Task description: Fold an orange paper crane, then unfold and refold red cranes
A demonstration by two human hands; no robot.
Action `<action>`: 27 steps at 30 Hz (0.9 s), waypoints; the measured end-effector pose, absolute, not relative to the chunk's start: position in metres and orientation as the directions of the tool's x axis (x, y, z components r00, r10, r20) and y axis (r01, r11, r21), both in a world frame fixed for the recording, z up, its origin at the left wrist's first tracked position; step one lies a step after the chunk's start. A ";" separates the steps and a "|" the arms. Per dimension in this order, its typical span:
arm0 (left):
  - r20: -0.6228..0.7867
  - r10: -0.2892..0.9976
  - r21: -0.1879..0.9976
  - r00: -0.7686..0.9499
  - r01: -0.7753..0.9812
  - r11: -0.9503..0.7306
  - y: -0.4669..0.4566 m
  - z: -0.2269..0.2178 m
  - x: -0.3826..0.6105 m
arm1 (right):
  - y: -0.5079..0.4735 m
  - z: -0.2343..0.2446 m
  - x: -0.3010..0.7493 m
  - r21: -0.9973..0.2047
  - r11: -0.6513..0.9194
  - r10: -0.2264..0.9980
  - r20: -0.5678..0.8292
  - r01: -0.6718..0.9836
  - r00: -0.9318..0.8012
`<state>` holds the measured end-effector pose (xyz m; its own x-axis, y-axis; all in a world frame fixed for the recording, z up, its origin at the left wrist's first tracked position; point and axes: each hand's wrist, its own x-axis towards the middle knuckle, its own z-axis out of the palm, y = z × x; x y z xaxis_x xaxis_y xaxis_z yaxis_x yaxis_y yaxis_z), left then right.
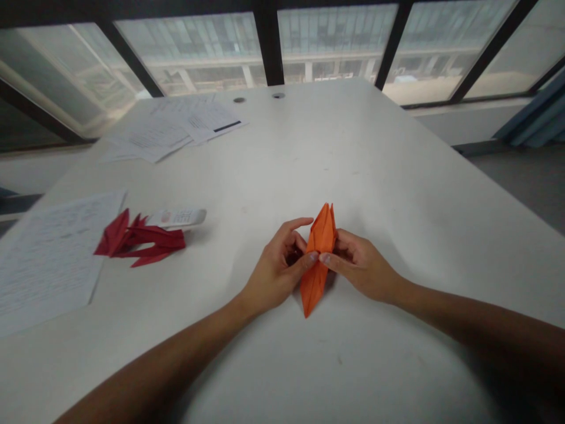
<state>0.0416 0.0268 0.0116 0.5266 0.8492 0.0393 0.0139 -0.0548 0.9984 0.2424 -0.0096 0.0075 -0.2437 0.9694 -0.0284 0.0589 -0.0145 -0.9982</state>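
**Inspector:** State of the grip?

**Assistant:** Closed; the left hand (276,271) and the right hand (362,265) meet at the middle of a folded orange paper (321,235), pinching it from either side; the left thumb (306,262) and the right thumb (329,260) press in almost tip to tip; the other fingers curl behind the paper, partly hidden, so their contact cannot be confirmed.

**Inspector:** Lie of the paper relative to the grip?

**Assistant:** Long, narrow and pointed at both ends; its long axis runs away from the person, tilted slightly; the near tip projects below the grip, toward the left hand's side; the far tip stands above the grip, closer to the right hand's fingers; neither hand is clearly nearer overall.

**Inspector:** Surroundings, working outward?

**Assistant:** The left forearm (150,371) and the right forearm (477,324) reach in from the near side over a white table (397,176); well left of the grip lies a spiky folded red paper (139,238), touching a white printed slip (176,218) and reaching the edge of a printed sheet (53,259); farther ahead and left of the grip lie loose papers (172,126); two small round holes (258,97) sit beyond them, near the table's far edge; windows (335,41) stand past it.
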 end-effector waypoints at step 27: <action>-0.044 0.837 0.998 0.545 -0.016 0.062 0.033 0.010 0.042 | -0.006 0.005 0.244 -0.998 -0.063 0.968 -0.058 -0.012 -0.245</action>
